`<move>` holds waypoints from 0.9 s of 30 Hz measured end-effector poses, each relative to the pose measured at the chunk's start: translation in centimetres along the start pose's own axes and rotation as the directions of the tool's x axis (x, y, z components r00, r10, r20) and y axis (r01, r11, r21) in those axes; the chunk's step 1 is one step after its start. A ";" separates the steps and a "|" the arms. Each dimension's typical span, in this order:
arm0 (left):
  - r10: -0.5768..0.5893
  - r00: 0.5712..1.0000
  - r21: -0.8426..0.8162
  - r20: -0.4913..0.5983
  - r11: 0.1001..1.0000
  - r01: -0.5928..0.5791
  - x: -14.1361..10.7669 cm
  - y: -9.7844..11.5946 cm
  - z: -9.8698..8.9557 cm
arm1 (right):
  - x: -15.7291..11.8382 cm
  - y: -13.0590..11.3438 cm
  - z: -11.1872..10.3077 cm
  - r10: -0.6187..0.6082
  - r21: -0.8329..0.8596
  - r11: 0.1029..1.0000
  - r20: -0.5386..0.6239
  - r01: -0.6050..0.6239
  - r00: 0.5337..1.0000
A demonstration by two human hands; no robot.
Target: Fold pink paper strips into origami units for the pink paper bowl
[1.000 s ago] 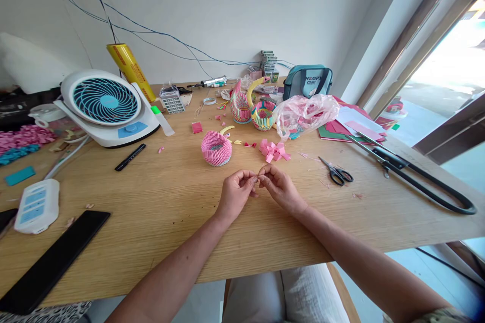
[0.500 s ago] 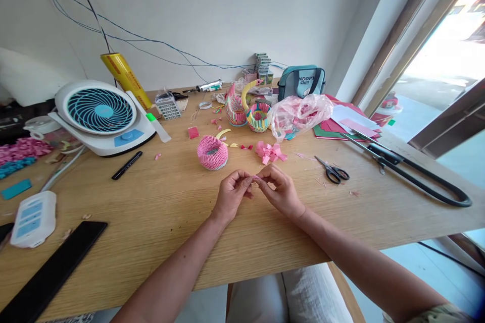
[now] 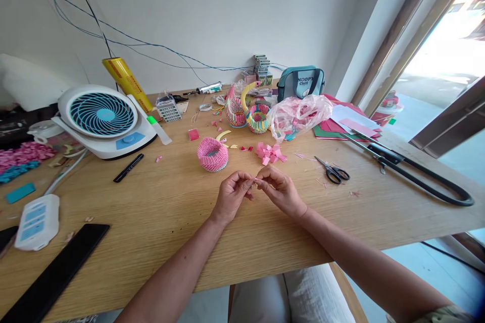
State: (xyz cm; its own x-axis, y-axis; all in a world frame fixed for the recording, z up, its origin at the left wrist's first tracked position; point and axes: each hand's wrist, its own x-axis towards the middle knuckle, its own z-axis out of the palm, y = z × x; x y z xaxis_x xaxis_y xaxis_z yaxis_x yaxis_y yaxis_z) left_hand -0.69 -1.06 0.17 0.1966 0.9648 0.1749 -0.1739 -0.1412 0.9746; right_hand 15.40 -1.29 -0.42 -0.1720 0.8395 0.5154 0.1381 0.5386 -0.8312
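My left hand (image 3: 235,192) and my right hand (image 3: 279,189) meet above the table, fingertips pinched together on a small pink paper piece (image 3: 255,179). Most of that piece is hidden by the fingers. Just beyond my left hand stands a pink folded-paper basket-like body (image 3: 212,155), with a curved yellow paper strip (image 3: 223,135) beside its rim. A loose pile of pink paper slips (image 3: 270,152) lies beyond my right hand. Small red paper bits (image 3: 247,149) rest between the pile and the pink body.
Black-handled scissors (image 3: 333,170) and a long-armed paper cutter (image 3: 409,166) lie on the right. Two paper swans (image 3: 258,118) stand behind, beside a plastic bag (image 3: 299,115). On the left are a white fan (image 3: 106,118), a black marker (image 3: 129,167) and a power strip (image 3: 37,222).
The view has shifted very slightly. Both hands keep their pinch on the small pink paper piece, with almost no movement.
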 end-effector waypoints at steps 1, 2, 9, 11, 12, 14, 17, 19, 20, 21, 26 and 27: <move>0.023 1.000 0.040 -0.002 0.999 -0.023 0.0 0.0 0.0 | 0.0 -0.1 0.1 -0.002 -0.005 1.000 -0.003 0.002 1.000; 0.052 0.999 0.084 0.000 0.995 -0.051 -0.1 0.1 0.0 | 0.0 -0.2 0.2 -0.012 -0.014 1.000 -0.009 0.012 1.000; 0.138 0.990 0.231 0.034 0.963 -0.142 -0.3 -0.1 -0.2 | 0.2 -0.7 0.0 -0.107 -0.035 0.994 -0.018 0.107 0.994; 0.114 0.993 0.206 0.039 0.971 -0.119 -0.3 -0.2 -0.2 | 0.2 -0.6 -0.1 -0.109 -0.048 0.993 -0.012 0.109 0.994; 0.104 0.994 0.191 0.032 0.976 -0.108 -0.3 -0.3 -0.2 | 0.2 -0.6 -0.1 -0.102 -0.058 0.993 -0.015 0.101 0.995; 0.091 0.996 0.159 0.001 0.983 -0.090 -0.3 -0.4 -0.2 | 0.2 -0.6 -0.1 -0.074 -0.085 0.994 -0.029 0.071 0.997; 0.072 0.996 0.119 -0.047 0.991 -0.066 -0.2 -0.6 0.0 | 0.3 -0.5 -0.1 -0.033 -0.119 0.992 -0.039 0.029 0.999; 0.050 0.997 0.096 -0.066 0.994 -0.043 -0.2 -0.6 0.1 | 0.3 -0.4 -0.1 -0.023 -0.127 0.992 -0.033 0.018 0.999; 0.032 0.997 0.081 -0.077 0.996 -0.026 -0.2 -0.5 0.2 | 0.4 -0.3 -0.2 -0.015 -0.124 0.992 -0.032 0.010 0.999; 0.013 0.996 0.067 -0.090 0.998 -0.007 -0.2 -0.5 0.2 | 0.3 -0.2 -0.2 -0.002 -0.120 0.993 -0.035 -0.002 0.999; -0.052 0.992 0.037 -0.119 0.998 0.057 -0.3 -0.1 0.5 | 0.2 0.9 -0.1 0.092 -0.090 0.991 -0.052 -0.096 0.994; -0.056 0.991 0.034 -0.120 0.998 0.061 -0.3 0.0 0.6 | 0.2 1.0 -0.1 0.102 -0.081 0.991 -0.049 -0.105 0.994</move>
State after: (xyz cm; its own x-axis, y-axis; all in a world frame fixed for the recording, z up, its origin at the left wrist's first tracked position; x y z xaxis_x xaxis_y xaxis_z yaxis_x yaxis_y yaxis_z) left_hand -0.20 -1.43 0.17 0.0893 0.9908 0.1016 -0.1283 -0.0897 0.9877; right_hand 15.56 -0.59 -1.13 -0.1096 0.8923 0.4379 0.2337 0.4513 -0.8612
